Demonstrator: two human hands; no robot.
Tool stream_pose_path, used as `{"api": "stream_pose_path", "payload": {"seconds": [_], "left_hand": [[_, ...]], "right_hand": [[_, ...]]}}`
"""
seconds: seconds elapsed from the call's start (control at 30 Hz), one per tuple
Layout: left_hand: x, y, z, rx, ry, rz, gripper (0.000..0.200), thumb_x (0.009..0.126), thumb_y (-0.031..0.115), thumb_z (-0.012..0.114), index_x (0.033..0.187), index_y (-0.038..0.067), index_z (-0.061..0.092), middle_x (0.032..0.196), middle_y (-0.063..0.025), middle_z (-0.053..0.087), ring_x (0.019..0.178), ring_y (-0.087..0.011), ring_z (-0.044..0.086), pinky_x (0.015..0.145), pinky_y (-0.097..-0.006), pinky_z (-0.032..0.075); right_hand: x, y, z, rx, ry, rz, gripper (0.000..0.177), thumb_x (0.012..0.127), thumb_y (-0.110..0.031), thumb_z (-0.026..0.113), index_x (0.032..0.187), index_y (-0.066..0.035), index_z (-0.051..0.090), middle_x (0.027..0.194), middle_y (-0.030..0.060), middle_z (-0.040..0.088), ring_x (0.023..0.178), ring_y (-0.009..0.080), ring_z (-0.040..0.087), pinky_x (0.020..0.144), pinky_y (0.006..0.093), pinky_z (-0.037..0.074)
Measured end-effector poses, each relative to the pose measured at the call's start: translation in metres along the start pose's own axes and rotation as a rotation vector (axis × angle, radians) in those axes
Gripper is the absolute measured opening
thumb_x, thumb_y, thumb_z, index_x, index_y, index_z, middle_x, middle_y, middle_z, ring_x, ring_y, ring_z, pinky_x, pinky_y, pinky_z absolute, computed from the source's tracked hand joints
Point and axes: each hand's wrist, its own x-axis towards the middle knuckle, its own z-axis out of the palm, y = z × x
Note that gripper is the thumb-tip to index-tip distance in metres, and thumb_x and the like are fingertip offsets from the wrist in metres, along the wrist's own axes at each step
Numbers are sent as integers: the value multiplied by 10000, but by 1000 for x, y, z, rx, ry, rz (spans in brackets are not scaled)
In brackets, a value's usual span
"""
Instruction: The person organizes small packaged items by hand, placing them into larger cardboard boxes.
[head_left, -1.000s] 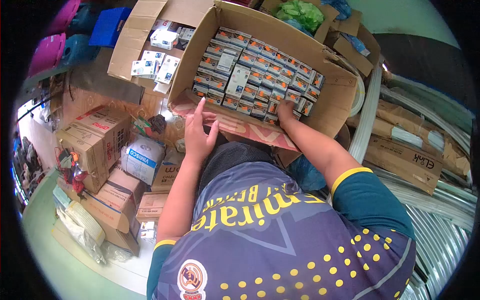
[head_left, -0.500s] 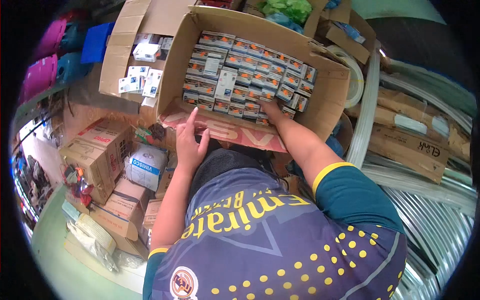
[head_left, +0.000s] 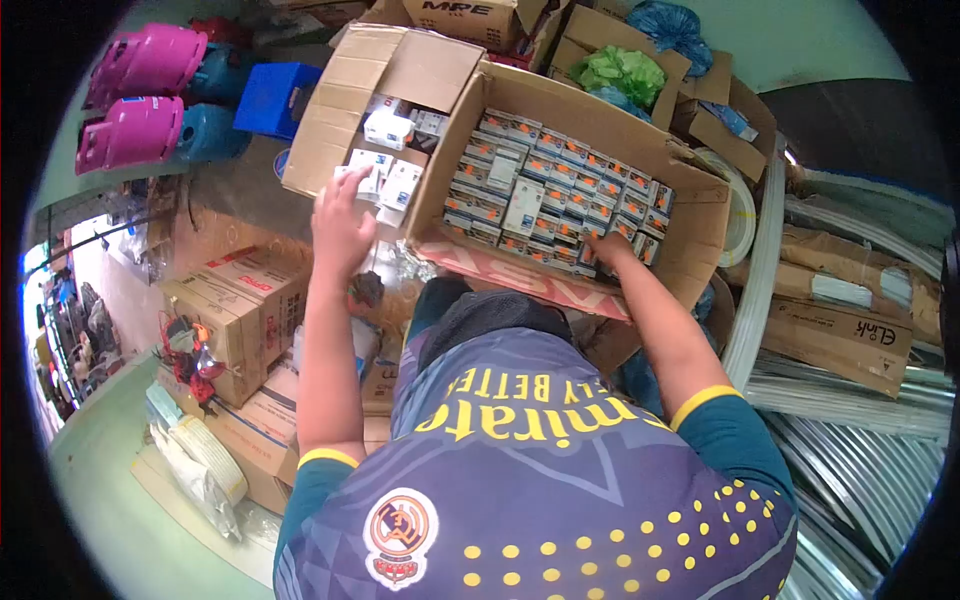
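Observation:
My left hand [head_left: 345,225] reaches over the smaller carton at the left, fingers apart, its fingertips at the white small boxes [head_left: 400,186] there. Whether it grips one cannot be made out. Inside the large open carton [head_left: 680,245], my right hand [head_left: 612,250] is down at the near right side among rows of small boxes [head_left: 560,165] with orange marks. Its fingertips are partly hidden between the boxes. Two white boxes [head_left: 524,206] lie on top of the rows.
Pink gas cylinders [head_left: 130,135] and a blue bin [head_left: 275,100] are at the upper left. Stacked cartons [head_left: 235,310] stand at the lower left. Green and blue plastic bags [head_left: 620,75] lie behind the large carton. Long metal profiles [head_left: 850,470] fill the right side.
My left hand has moved from the large carton's front edge to the white boxes at the left. My right hand stays in the large carton. The view has shifted left.

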Motion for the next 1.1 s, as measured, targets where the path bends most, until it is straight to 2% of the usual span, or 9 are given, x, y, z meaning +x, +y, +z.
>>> {"api": "stream_pose_path", "payload": {"seconds": [0.1,0.23,0.37,0.5,0.57,0.67,0.83,0.93,1.1], "left_hand": [[27,-54,10,313,-65,-49,679,809,147,793,1436,270,564,1514,-71,514,1441,-324,430,1135,-498,421],[60,-117,32,166,-229,104,656,754,176,854,1358,232,604,1499,-48,543,1439,-340,446,1158,-544,395],[67,-125,2,91,-232,206,506,760,145,828,1229,147,637,1374,-82,630,1328,-357,555,1128,-520,419],[61,-43,-79,-426,-238,262,487,767,20,758,1239,45,636,1187,-138,643,1133,-312,649,1006,-447,532],[60,2,-77,-609,-262,333,534,759,-17,756,1273,48,626,1188,-126,637,1136,-286,645,955,-428,557],[56,77,-60,-668,-366,357,664,714,-51,828,1329,60,604,1243,-105,631,1169,-228,644,887,-362,586],[56,197,54,-487,-623,666,617,739,77,843,1302,41,592,1279,-188,630,1181,-398,631,996,-451,523],[51,251,171,-374,-698,747,576,744,38,794,1288,31,606,1271,-219,616,1182,-433,618,997,-493,511],[42,307,317,117,-843,845,470,756,4,747,1212,17,631,1252,-251,610,1115,-445,653,928,-498,561]], "right_hand": [[-31,-9,-14,182,180,-65,557,916,-587,664,893,-49,809,865,155,768,859,316,745,858,395,557],[-91,-19,-22,630,407,-305,475,957,-445,702,1084,9,760,1006,144,774,949,269,738,885,393,550],[-144,-37,-16,732,544,-229,407,970,-340,715,1186,5,720,1147,123,748,1025,198,711,911,375,549],[-199,-50,-14,945,530,-319,376,958,-309,733,1189,-13,718,1157,133,736,1036,193,715,922,340,551],[-216,-37,-21,502,772,-363,329,945,-293,713,1147,-33,725,1146,151,730,1098,305,696,965,399,534],[-218,21,-23,379,936,-287,311,934,-285,707,1133,-47,728,1177,166,712,1145,355,662,1030,434,487],[-244,73,-28,288,1071,-139,352,927,-312,722,1171,-60,712,1348,199,632,1279,380,575,1095,496,425],[-232,106,-11,301,1001,-184,423,927,-337,727,1258,-80,672,1444,238,540,1327,411,520,1101,520,415],[-224,123,5,566,735,-341,516,939,-376,722,1380,-136,604,1404,269,502,1307,436,524,1100,502,426]]}}
